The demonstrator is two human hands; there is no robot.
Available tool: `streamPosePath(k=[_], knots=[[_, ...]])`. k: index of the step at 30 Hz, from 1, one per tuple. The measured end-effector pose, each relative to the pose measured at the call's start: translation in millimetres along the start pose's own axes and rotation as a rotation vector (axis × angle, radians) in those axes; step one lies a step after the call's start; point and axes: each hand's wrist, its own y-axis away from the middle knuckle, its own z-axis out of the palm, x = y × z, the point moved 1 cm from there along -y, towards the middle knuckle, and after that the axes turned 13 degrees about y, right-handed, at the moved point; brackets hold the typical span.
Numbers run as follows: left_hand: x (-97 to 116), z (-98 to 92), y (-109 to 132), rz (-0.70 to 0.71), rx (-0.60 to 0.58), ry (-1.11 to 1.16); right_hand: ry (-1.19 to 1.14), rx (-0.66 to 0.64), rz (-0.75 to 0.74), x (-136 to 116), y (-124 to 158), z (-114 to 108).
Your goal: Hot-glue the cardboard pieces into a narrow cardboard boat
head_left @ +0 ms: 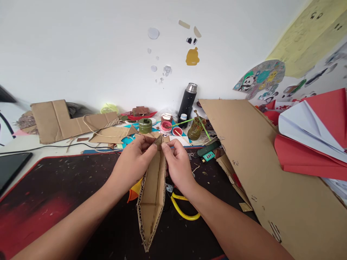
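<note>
A long, narrow cardboard boat shape (pixel 150 206) with raised sides and a pointed near end is held above the dark desk mat. My left hand (pixel 138 153) is closed on its far end from the left, fingers and thumb pinching the cardboard wall. From the right, my right hand (pixel 177 162) pinches the same far end, thumb on the edge. Both thumbs are close together at the far tip, and the fingertips behind it are partly hidden. Under my right forearm lie scissors with yellow handles (pixel 187 215). An orange-yellow object (pixel 134 189) shows partly behind the boat shape.
Paint jars (pixel 166 127), a green jar (pixel 145 125) and a black thermos (pixel 187 101) stand along the wall. Cardboard scraps (pixel 77 124) lie at left. A large cardboard sheet (pixel 255 162) leans at right, with red paper (pixel 303 155) on it. A teal lighter-like object (pixel 208 156) lies nearby.
</note>
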Motion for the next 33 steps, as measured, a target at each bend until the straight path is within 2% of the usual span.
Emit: streamPosePath(k=[21,33], knots=[[-1.8,-0.4,0.4,-0.002,-0.008,-0.010,-0.005,0.002,-0.010,0.0,1.1,0.0],[0.5,-4.1,0.2,-0.001,-0.006,-0.004,-0.084,-0.077,0.060,-1.0,1.7,0.9]])
